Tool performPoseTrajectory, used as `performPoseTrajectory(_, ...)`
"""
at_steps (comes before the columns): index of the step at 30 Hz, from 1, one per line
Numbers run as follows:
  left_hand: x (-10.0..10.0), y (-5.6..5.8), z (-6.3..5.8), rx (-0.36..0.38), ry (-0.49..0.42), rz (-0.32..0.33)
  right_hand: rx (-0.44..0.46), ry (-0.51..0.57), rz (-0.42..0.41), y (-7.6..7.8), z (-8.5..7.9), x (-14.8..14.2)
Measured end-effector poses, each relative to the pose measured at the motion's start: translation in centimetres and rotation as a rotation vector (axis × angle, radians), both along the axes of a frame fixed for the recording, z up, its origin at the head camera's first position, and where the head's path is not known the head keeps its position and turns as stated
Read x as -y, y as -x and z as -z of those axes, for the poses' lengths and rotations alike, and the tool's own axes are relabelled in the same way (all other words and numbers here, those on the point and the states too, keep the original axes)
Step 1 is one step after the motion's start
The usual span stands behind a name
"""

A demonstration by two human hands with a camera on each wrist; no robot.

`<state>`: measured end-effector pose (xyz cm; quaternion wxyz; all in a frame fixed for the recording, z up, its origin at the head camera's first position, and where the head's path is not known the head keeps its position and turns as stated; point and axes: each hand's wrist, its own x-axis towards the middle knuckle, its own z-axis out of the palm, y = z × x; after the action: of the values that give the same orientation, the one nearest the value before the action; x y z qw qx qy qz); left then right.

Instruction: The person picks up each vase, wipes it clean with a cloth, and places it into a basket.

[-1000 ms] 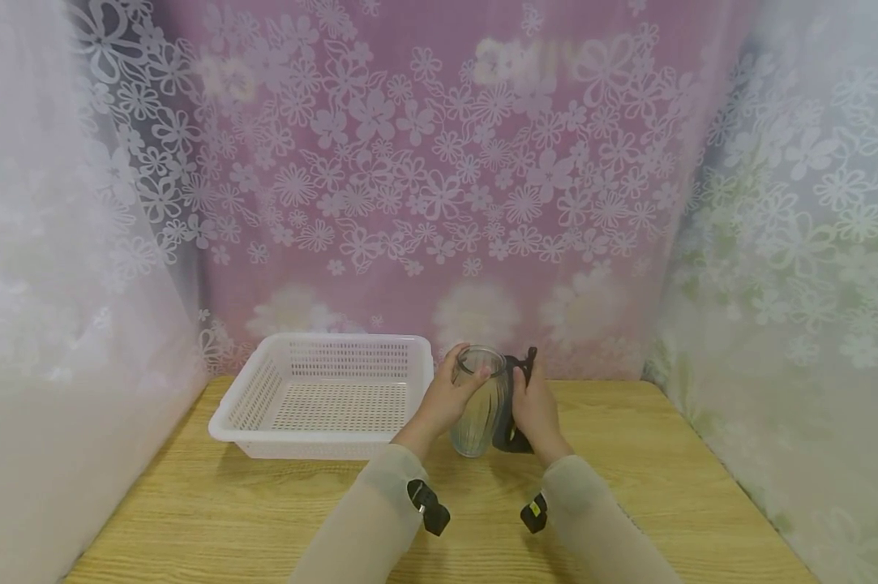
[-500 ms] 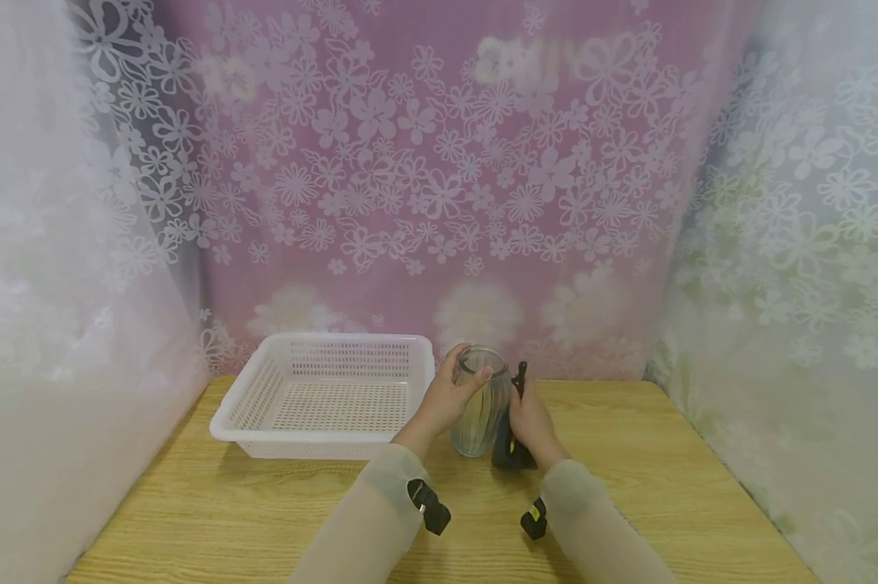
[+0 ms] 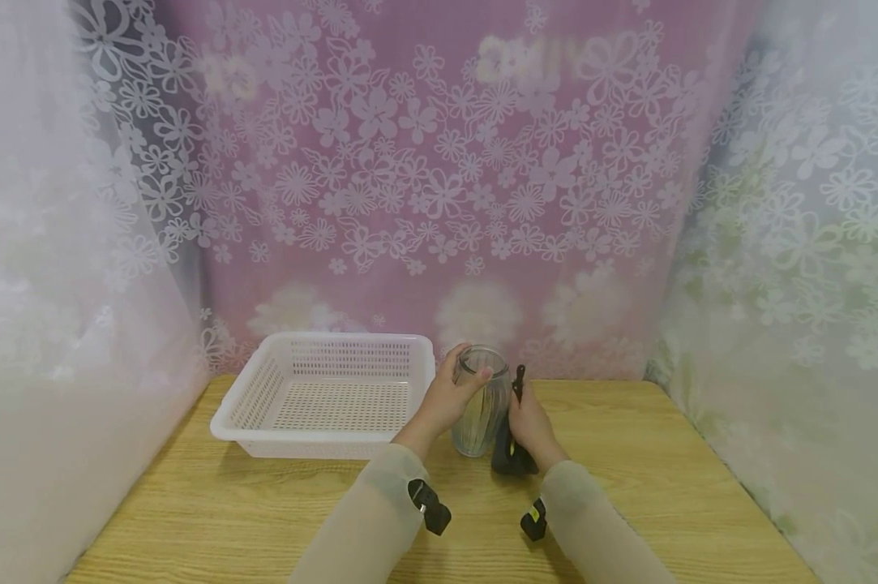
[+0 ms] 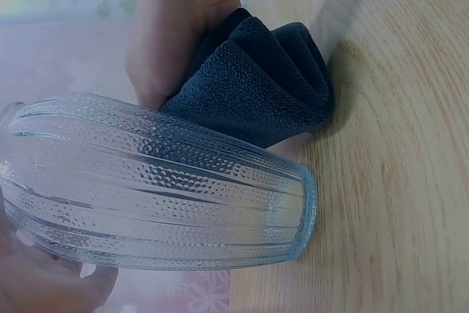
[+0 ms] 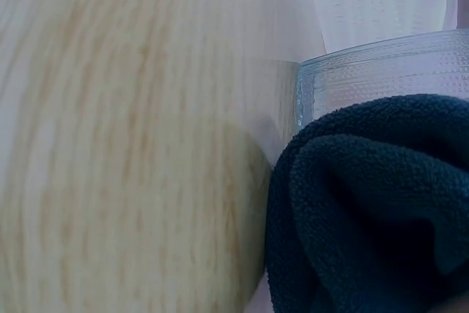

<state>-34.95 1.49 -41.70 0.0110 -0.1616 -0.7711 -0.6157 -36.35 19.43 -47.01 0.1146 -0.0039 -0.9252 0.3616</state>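
A clear ribbed glass vase point(image 3: 475, 430) stands slightly tilted on the wooden table. My left hand point(image 3: 444, 399) grips it around its upper part, with the thumb near the rim. To the right of the vase, my right hand point(image 3: 533, 423) holds a bunched dark terry cloth point(image 3: 514, 461) against the glass side. In the left wrist view the folded cloth point(image 4: 256, 82) overlaps the far side of the vase point(image 4: 161, 188), and its lower end hangs close over the tabletop. The cloth point(image 5: 352, 203) hides most of the glass in the right wrist view, leaving the base showing.
A white perforated plastic basket point(image 3: 322, 436) sits on the table point(image 3: 614, 487) just left of the vase. Behind the table hangs a pink flowered curtain point(image 3: 439, 203), with pale translucent sheets on both sides.
My right hand has slid the dark cloth down the vase's right side, a little toward me, and then nearly stopped. My left hand and the vase have stayed in place.
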Motion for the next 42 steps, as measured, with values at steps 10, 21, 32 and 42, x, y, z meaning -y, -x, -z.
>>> performPoseTrajectory(10, 0.4, -1.9, -2.2, 0.017, -0.002, 0.021, 0.035, 0.029, -0.024, -0.1, 0.0, 0.1)
performPoseTrajectory(21, 0.6, -3.1, -3.5, 0.026, 0.000, 0.017, 0.050, -0.012, -0.010, -0.1, 0.1, 0.2)
performPoseTrajectory(32, 0.2, -1.1, -1.5, 0.025, 0.012, 0.006, 0.104, 0.000, -0.041, -0.1, 0.3, -0.1)
performPoseTrajectory(42, 0.0, -0.2, -0.1, 0.000, 0.019, -0.021, 0.111, 0.001, -0.014, -0.4, -0.2, -1.1)
